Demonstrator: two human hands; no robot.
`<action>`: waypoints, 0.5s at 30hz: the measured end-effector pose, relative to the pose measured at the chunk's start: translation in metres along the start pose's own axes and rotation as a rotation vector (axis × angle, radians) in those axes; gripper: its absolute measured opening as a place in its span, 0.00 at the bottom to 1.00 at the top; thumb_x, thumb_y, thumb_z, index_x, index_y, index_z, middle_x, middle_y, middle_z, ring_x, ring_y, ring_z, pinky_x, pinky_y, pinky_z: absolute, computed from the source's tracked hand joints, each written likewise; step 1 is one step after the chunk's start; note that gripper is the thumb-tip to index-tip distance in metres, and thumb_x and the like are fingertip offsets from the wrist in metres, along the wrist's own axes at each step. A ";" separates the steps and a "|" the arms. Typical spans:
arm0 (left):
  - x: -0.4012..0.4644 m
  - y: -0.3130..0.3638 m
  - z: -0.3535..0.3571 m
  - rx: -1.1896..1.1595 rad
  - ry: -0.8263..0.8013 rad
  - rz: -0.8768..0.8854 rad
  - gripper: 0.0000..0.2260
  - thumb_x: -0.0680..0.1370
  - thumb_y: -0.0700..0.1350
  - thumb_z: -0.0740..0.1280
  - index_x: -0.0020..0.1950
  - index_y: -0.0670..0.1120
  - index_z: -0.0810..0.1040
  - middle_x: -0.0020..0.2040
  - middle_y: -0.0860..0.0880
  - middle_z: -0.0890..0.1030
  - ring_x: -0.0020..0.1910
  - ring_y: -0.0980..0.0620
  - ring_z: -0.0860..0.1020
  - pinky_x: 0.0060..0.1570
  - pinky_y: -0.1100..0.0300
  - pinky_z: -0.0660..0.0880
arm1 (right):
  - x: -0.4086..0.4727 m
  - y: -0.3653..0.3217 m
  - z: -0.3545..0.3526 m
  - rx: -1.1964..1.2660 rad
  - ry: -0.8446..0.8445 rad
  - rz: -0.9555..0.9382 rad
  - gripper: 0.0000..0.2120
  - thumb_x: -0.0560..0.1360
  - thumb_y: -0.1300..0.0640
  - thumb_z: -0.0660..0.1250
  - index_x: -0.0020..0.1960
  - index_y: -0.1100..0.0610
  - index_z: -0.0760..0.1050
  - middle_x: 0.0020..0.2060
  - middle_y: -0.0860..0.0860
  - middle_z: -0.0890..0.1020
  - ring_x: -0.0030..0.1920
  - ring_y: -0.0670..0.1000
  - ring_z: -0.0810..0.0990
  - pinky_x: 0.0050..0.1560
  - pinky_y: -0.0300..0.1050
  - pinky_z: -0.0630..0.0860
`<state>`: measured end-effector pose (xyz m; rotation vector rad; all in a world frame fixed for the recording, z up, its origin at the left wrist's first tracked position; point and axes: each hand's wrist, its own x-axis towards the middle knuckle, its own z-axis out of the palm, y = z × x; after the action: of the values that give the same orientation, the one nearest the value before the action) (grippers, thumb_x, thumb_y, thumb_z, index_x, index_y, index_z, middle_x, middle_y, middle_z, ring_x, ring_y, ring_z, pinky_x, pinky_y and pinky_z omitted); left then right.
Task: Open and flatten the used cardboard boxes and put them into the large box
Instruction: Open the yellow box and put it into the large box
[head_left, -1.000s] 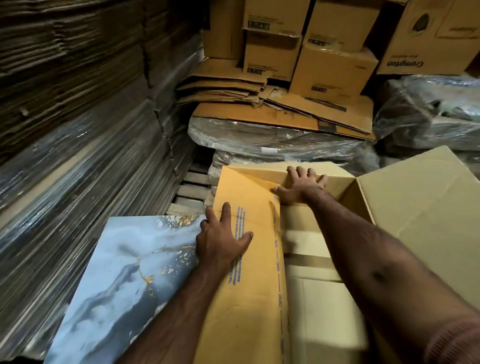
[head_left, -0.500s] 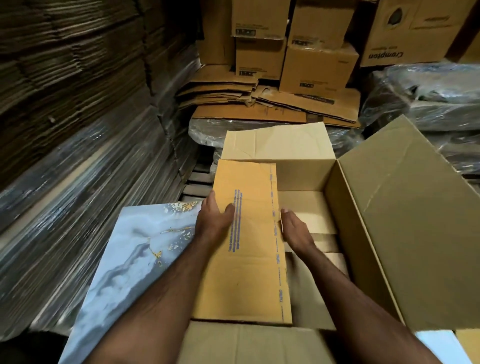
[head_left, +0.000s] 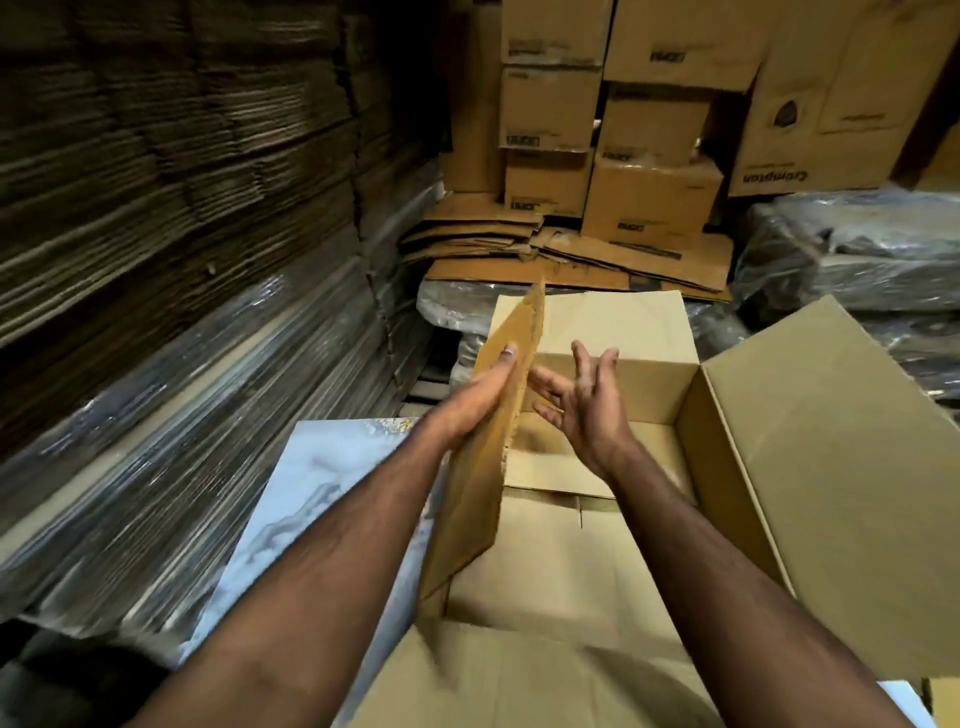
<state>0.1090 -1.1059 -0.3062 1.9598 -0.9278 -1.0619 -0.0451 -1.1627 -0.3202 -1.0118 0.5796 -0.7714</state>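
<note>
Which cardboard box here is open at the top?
The large box in front of the person, its flaps spread wide and its inside visible. The small boxes stacked behind it are all closed.

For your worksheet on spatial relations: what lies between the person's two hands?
The flattened cardboard box, standing on edge over the large box, between left hand and right hand, head view.
</note>
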 end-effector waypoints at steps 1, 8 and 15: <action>0.000 0.007 -0.009 -0.014 0.000 0.025 0.48 0.58 0.86 0.52 0.67 0.58 0.77 0.66 0.48 0.79 0.64 0.48 0.76 0.69 0.45 0.68 | 0.001 -0.002 0.007 -0.008 -0.036 0.015 0.37 0.77 0.29 0.33 0.81 0.46 0.44 0.68 0.57 0.76 0.73 0.56 0.69 0.74 0.60 0.59; -0.044 0.033 -0.078 0.405 0.092 0.104 0.11 0.79 0.50 0.64 0.55 0.45 0.79 0.44 0.51 0.78 0.38 0.55 0.75 0.36 0.62 0.69 | 0.005 0.004 0.031 -0.156 -0.158 0.126 0.46 0.74 0.27 0.30 0.77 0.53 0.62 0.62 0.54 0.82 0.71 0.56 0.72 0.72 0.60 0.61; -0.048 -0.020 -0.126 1.061 0.510 -0.211 0.24 0.79 0.43 0.63 0.74 0.42 0.64 0.70 0.36 0.71 0.68 0.36 0.70 0.67 0.41 0.69 | 0.000 0.012 0.014 -0.334 0.016 0.168 0.41 0.77 0.28 0.37 0.70 0.54 0.72 0.55 0.53 0.85 0.60 0.53 0.81 0.64 0.56 0.73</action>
<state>0.2055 -1.0252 -0.2541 3.0264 -1.0996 -0.0437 -0.0311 -1.1515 -0.3249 -1.2456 0.8147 -0.5440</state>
